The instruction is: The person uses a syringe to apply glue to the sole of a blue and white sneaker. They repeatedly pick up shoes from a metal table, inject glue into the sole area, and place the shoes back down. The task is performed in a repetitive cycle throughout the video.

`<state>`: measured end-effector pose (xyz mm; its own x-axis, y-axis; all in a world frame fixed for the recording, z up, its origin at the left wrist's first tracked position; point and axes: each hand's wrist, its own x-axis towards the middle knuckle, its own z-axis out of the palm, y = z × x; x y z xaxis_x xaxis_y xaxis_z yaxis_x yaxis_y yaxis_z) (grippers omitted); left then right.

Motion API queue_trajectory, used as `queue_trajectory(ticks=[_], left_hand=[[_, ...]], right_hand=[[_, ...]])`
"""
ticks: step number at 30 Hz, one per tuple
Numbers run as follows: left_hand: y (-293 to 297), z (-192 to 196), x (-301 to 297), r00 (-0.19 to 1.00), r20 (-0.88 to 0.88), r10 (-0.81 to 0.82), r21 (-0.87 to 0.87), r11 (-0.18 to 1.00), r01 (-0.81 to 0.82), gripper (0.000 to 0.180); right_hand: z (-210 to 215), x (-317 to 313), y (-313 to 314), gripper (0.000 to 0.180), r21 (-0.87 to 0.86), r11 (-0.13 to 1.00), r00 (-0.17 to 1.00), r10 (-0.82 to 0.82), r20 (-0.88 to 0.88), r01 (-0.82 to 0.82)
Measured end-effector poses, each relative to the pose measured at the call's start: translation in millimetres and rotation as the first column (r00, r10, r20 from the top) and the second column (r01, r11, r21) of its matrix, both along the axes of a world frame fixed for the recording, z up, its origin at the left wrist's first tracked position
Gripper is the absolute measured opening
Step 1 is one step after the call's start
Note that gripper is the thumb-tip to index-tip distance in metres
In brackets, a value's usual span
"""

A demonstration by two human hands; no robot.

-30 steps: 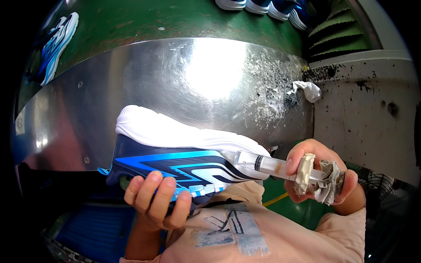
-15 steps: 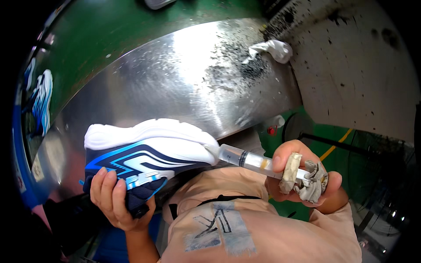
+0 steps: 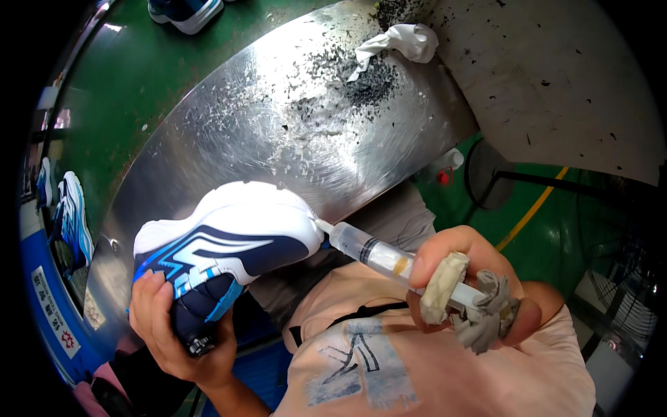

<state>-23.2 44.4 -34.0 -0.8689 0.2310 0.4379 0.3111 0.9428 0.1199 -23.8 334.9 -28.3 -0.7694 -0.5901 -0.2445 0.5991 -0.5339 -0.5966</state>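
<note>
In the head view, a blue and white shoe [image 3: 229,236] is seen at the left of the centre, turned on its side, with the white sole toward the top of the frame. It is grasped from below by the left hand [image 3: 167,333]. By the right hand [image 3: 486,257], a clear syringe [image 3: 358,243] with wrapped grips is held, and its tip is brought to the sole's edge at the toe; exact contact cannot be told. Behind them, a metal tabletop [image 3: 264,104] is covered partly with specks, and a crumpled white cloth [image 3: 410,42] is placed at the upper middle.
</note>
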Motion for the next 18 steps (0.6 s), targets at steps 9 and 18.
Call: queue_trajectory(ticks=[9,18], left_hand=[[-4.6,17.8,-49.1,0.959,0.258,-0.114,0.084,0.992,0.095,0.061],[-23.0,35.1,-124.0,0.703,0.672,-0.234,0.368,0.929,-0.043,0.073]], right_hand=[[-34.5,-2.6,-16.2,0.095,0.145,0.983,0.908,-0.046,-0.418,0.116],[-48.0,-10.2,-19.9,0.090,0.143,0.986,0.862,0.000,-0.508,0.084]])
